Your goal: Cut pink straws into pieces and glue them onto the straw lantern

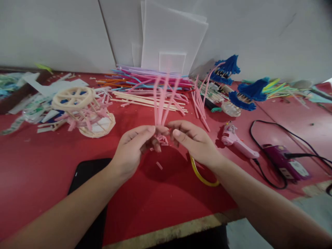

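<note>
A fan of several thin pink straws [161, 103] stands upright, slightly blurred, between my hands. My left hand [133, 143] pinches their lower ends between thumb and fingers. Close beside the straws' base, my right hand [193, 140] has its thumb and fingers curled together; what they hold, if anything, is hidden. Short cut pink pieces [163, 140] lie on the red table [137, 207] below, and one single piece [159, 165] lies nearer to me. A yellow loop [201, 176] shows partly from under my right hand and forearm.
At left stands a wheel-shaped wooden-and-pink model [75, 98]; a black phone [89, 173] lies nearer. Coloured straws [155, 77] and pale sticks [145, 99] lie behind. To the right are blue-topped models [250, 91], a pink glue gun [237, 141] and a purple power strip [285, 162] with cables.
</note>
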`<action>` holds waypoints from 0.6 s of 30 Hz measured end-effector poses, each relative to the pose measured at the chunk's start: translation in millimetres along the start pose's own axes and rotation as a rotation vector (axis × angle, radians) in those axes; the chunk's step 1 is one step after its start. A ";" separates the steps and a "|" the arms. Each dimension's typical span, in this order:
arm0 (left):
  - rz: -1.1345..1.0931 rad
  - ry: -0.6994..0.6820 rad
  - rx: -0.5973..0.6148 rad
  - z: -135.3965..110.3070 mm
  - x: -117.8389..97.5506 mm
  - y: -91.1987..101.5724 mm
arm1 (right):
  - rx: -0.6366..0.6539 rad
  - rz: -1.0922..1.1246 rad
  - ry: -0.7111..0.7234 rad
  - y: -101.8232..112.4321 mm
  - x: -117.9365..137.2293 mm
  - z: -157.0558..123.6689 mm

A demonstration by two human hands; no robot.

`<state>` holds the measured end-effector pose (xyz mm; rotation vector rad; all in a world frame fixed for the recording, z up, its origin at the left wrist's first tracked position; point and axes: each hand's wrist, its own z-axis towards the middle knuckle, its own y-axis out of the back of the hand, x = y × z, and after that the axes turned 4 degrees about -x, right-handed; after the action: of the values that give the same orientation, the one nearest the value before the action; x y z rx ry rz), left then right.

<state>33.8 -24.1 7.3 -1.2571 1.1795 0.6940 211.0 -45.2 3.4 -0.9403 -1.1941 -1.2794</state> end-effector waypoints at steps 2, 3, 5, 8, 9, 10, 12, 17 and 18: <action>-0.022 0.092 0.118 -1.3 -1.7 -0.9 | 0.036 0.277 -0.158 -0.9 -1.1 0.6; -0.028 0.130 0.163 -2.0 -2.4 -1.3 | 0.074 0.382 -0.219 -1.3 -0.5 0.5; -0.039 0.214 0.225 -3.1 -3.4 -1.9 | 0.141 0.521 -0.312 -2.3 1.9 0.1; -0.045 0.318 0.244 -3.6 -3.9 -2.3 | 0.180 0.570 -0.345 -3.2 3.6 -0.7; -0.040 0.341 0.241 -3.5 -3.8 -2.4 | 0.165 0.539 -0.334 -3.2 2.9 -0.9; -0.031 0.355 0.236 -3.4 -3.6 -2.6 | 0.136 0.483 -0.322 -3.0 1.6 -1.0; 0.005 0.339 0.220 -3.5 -2.8 -3.3 | 0.044 0.322 -0.302 -2.2 -1.7 -1.0; 0.133 0.115 0.121 -3.5 2.6 -6.6 | -0.091 0.031 -0.213 -0.4 -3.3 -0.6; 0.166 0.076 0.091 -3.1 3.6 -6.8 | -0.091 0.005 -0.190 -0.4 -2.3 -0.5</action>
<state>40.2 -29.4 6.6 -1.1267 1.3746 0.7102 210.8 -45.3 1.0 -1.1512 -1.2867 -1.2702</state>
